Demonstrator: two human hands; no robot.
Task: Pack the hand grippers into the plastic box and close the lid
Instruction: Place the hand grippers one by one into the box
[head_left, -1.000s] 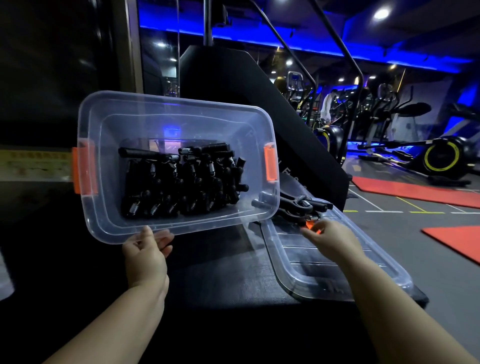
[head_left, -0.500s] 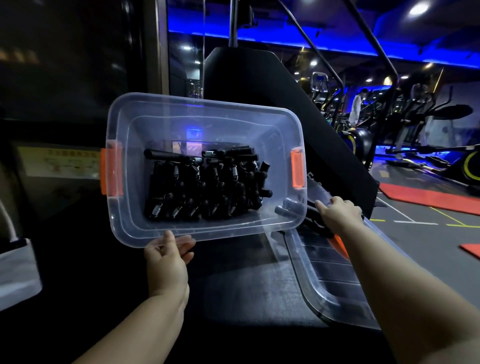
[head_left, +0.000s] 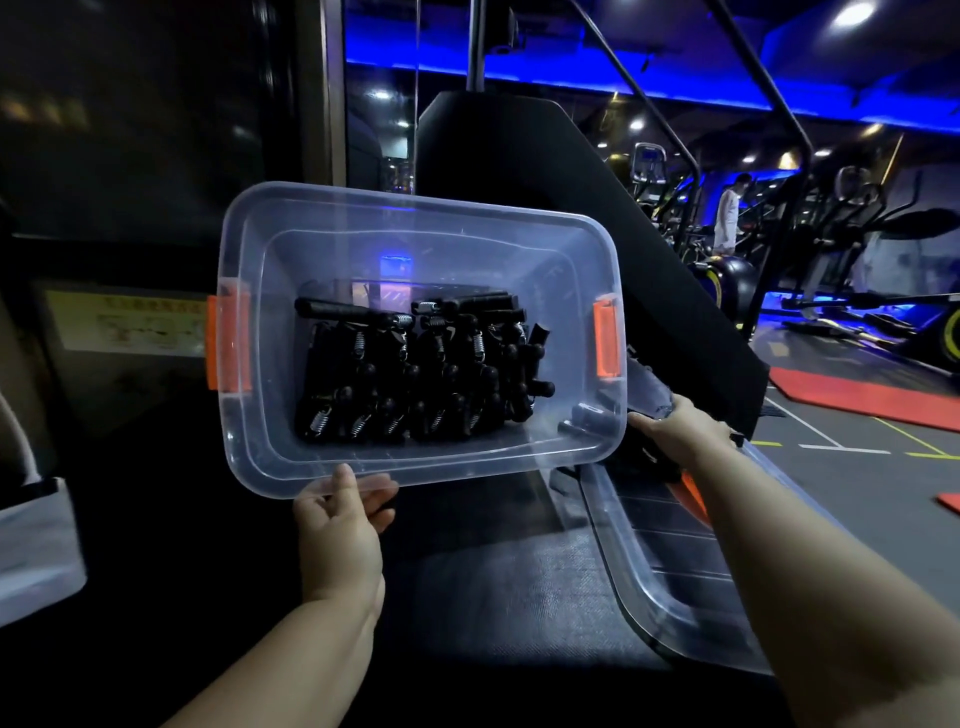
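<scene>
Lots of black grippers (head_left: 415, 374) sit piled in the clear box (head_left: 410, 203), which is up off the surface (head_left: 493, 597) and tipped so its opening faces the camera. Orange latches (head_left: 227, 343) on both short ends. Left hand (head_left: 337, 535) has the box by its lower rim, thumb in front and fingers (head_left: 378, 500) behind, pinching the edge. Right hand (head_left: 675, 431) is right at the box's lower right corner, fingers curled round a loose gripper (head_left: 647, 457), though most of that one is hidden so I can't tell exactly how it's held. Lid (head_left: 670, 571) lies flat on the surface under the right arm, off the box. Behind it all are gym machines (head_left: 857, 249), a red mat (head_left: 857, 395) and blue lights.
</scene>
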